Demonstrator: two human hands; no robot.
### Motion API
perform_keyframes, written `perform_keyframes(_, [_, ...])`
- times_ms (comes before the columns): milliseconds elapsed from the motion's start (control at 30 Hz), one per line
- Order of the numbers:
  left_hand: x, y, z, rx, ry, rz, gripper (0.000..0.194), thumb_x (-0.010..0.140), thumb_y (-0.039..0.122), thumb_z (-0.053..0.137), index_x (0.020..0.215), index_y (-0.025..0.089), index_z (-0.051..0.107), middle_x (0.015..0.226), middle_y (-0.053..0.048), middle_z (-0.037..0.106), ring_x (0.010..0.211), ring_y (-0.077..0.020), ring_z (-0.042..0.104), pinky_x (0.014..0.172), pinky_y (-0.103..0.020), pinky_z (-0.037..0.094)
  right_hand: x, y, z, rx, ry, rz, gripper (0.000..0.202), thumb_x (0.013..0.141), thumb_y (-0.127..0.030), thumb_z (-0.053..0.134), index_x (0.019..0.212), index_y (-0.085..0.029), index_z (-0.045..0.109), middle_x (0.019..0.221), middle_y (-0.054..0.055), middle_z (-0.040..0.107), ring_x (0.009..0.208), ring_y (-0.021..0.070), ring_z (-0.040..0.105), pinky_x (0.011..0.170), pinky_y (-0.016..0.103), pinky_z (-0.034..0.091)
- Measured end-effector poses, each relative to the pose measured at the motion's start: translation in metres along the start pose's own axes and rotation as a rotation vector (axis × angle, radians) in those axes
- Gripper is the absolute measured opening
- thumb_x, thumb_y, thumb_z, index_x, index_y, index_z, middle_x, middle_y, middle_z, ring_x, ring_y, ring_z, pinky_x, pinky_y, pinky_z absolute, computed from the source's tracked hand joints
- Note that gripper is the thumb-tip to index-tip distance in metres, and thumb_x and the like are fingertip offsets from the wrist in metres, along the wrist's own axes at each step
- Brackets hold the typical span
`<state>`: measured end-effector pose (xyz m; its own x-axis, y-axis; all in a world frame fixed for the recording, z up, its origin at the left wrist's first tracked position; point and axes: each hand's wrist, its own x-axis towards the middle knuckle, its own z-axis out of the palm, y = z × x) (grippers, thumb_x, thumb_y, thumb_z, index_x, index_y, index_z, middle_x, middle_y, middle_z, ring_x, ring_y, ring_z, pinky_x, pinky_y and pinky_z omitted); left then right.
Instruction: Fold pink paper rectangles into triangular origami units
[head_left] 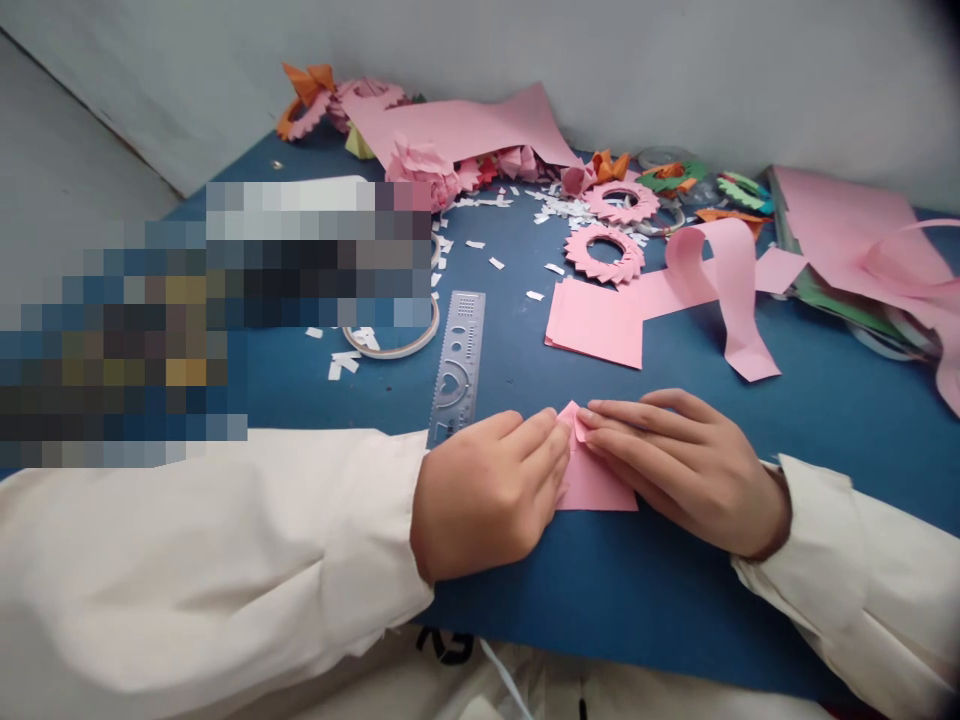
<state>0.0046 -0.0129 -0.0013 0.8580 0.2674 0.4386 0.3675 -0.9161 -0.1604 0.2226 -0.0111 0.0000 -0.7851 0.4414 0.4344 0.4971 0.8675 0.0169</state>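
A small sheet of pink paper [598, 487] lies on the blue table, its top corners folded in toward a point. My left hand [499, 490] presses on its left side with the fingers curled together. From the other side, my right hand [679, 465] holds the folded right flap near the point, thumb and fingers close together. Just beyond the hands lies a stack of square pink papers [596, 322]. A clear plastic ruler [459, 360] with cut-out shapes reaches up from beside my left wrist.
Pink paper rings [606, 254], white scraps [559, 205] and folded paper flowers [420, 170] lie toward the wall. A curled pink strip [731, 280] and large pink sheets [847, 215] are at right. A tape roll [397, 350] is at left, beside a blurred-out area.
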Motion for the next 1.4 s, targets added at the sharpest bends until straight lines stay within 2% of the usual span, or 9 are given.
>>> perform_keyframes(267, [-0.001,-0.001,0.0,0.011,-0.012,0.009,0.022,0.088,0.015,0.049,0.097,0.001,0.063,0.103,-0.022,0.063,0.098,-0.0272,0.061,0.07,-0.035,0.056,-0.001,0.001,0.0,0.002,-0.009,-0.028,0.024,0.083,-0.006,0.048,0.106,-0.01,0.055,0.106,0.009,0.064,0.104,0.0193,0.058,0.078,0.034,0.049])
perform_keyframes(467, [0.0,-0.001,-0.001,0.015,-0.018,0.009,0.022,0.088,0.015,0.047,0.095,0.003,0.064,0.1,-0.019,0.064,0.097,-0.0256,0.061,0.069,-0.034,0.055,0.003,-0.001,0.0,0.035,-0.004,-0.012,0.021,0.082,-0.013,0.056,0.103,-0.009,0.058,0.104,0.008,0.065,0.1,0.0197,0.059,0.077,0.033,0.051])
perform_keyframes(667, [0.002,-0.002,0.0,-0.134,-0.019,-0.124,0.025,0.089,0.016,0.042,0.09,0.007,0.065,0.09,-0.013,0.066,0.094,-0.0217,0.06,0.076,-0.034,0.052,0.005,-0.005,-0.002,-0.037,-0.046,-0.062,0.029,0.082,-0.023,0.057,0.106,-0.006,0.058,0.103,0.013,0.064,0.096,0.0233,0.06,0.075,0.036,0.053])
perform_keyframes(800, [0.005,-0.007,0.0,-0.21,-0.001,-0.181,0.025,0.089,0.017,0.041,0.096,0.008,0.063,0.096,-0.01,0.066,0.098,-0.0221,0.057,0.083,-0.037,0.048,0.006,-0.005,-0.002,-0.036,-0.032,-0.072,0.025,0.083,-0.021,0.056,0.103,-0.007,0.058,0.1,0.014,0.065,0.095,0.0226,0.06,0.075,0.036,0.053])
perform_keyframes(1000, [0.005,-0.008,-0.003,-0.265,-0.055,-0.221,0.025,0.09,0.018,0.04,0.094,0.011,0.063,0.1,-0.007,0.066,0.106,-0.0235,0.053,0.092,-0.044,0.038,0.005,-0.005,-0.001,-0.036,-0.023,-0.074,0.025,0.082,-0.021,0.056,0.103,-0.007,0.058,0.098,0.014,0.065,0.094,0.0228,0.061,0.073,0.036,0.053])
perform_keyframes(1200, [0.004,-0.01,-0.001,-0.295,-0.003,-0.271,0.024,0.09,0.018,0.042,0.091,0.012,0.065,0.098,-0.006,0.067,0.102,-0.0222,0.054,0.084,-0.04,0.039,0.006,-0.005,0.0,-0.035,-0.031,-0.072,0.026,0.083,-0.021,0.056,0.104,-0.007,0.058,0.101,0.014,0.064,0.094,0.0226,0.06,0.073,0.036,0.053])
perform_keyframes(1400, [0.005,-0.012,-0.001,-0.254,-0.018,-0.237,0.025,0.09,0.017,0.041,0.094,0.012,0.065,0.097,-0.005,0.068,0.103,-0.0225,0.054,0.086,-0.04,0.037,0.005,-0.005,-0.001,-0.021,-0.028,-0.071,0.027,0.081,-0.02,0.057,0.104,-0.005,0.058,0.1,0.014,0.064,0.094,0.0232,0.06,0.074,0.037,0.053])
